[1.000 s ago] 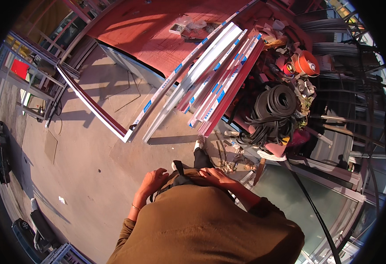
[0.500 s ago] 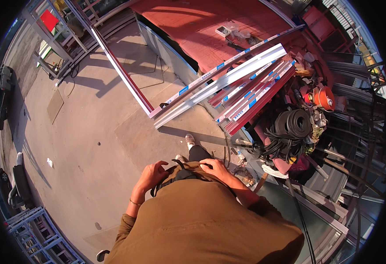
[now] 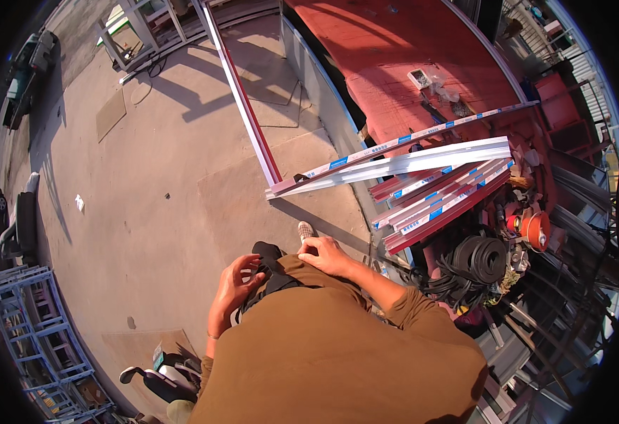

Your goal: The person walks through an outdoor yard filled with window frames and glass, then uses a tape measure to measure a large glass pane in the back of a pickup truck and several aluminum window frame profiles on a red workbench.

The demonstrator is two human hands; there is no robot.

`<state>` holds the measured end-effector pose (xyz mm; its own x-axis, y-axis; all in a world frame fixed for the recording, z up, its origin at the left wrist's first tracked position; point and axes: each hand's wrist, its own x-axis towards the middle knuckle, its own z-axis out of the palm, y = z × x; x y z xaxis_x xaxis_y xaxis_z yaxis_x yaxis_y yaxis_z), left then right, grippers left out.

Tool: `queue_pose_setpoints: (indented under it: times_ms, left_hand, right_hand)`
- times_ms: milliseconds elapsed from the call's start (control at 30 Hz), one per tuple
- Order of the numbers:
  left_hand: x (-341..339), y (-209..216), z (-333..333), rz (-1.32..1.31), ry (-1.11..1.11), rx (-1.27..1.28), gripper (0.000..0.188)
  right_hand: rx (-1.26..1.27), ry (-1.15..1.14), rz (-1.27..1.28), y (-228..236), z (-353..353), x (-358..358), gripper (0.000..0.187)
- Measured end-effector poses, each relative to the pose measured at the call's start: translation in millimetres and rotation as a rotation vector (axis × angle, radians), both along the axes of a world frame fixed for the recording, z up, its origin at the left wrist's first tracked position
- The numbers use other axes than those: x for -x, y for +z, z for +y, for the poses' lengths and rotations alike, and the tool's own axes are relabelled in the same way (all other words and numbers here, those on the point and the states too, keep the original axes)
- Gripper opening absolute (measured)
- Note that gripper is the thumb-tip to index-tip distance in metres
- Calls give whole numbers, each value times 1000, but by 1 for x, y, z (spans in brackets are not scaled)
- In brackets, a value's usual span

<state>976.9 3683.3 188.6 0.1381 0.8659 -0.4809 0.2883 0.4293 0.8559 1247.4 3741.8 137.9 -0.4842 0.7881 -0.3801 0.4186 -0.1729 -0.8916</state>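
My left hand hovers at my waist with its fingers loosely curved and apart, close to a black waist bag or strap. Nothing shows in it. On the other side, my right hand is closed in a pinch at the hem of my brown shirt. Its fingertips seem to hold the cloth's edge. Beyond the hands, long white profiles and red-and-white profiles with blue-marked film lie across a red-covered table. One light shoe shows on the ground.
A coil of black rubber strip and an orange reel lie in clutter at the right. A long red-and-white profile runs away from the table's profiles. Blue-grey metal frames stand lower left, and a scooter is behind my left arm.
The view has turned and shifted, so the table and profiles sit lower and farther right. My left hand has lifted slightly off the waist; a scooter has come into view at lower left.
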Motion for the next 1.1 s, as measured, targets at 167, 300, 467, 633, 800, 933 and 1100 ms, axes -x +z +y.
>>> queue_pose_setpoints:
  times_ms: [167, 300, 467, 633, 800, 933, 1100]
  left_hand:
    - [33, -13, 6, -52, 68, 115, 40]
    - [78, -24, 23, 0, 5, 39, 36]
    - [139, -30, 50, 230, -72, -31, 33]
    - [134, -30, 88, 357, -7, -74, 32]
    - [61, -33, 113, 268, 0, 44, 34]
    - [4, -34, 119, 137, -35, 193, 34]
    - [-26, -33, 121, 150, 49, 278, 35]
  right_hand:
    - [-165, -16, -54, -5, 36, 36, 20]
    - [-92, -304, 5, -19, 65, 51, 20]
    - [-257, -444, -287, -27, 101, -20, 15]
    - [-398, -551, -828, -24, 174, -165, 17]
    - [-175, -392, -1289, -41, 258, -282, 29]
    - [45, -234, -1445, -82, 300, -324, 33]
    - [206, -10, -1561, -130, 328, -348, 36]
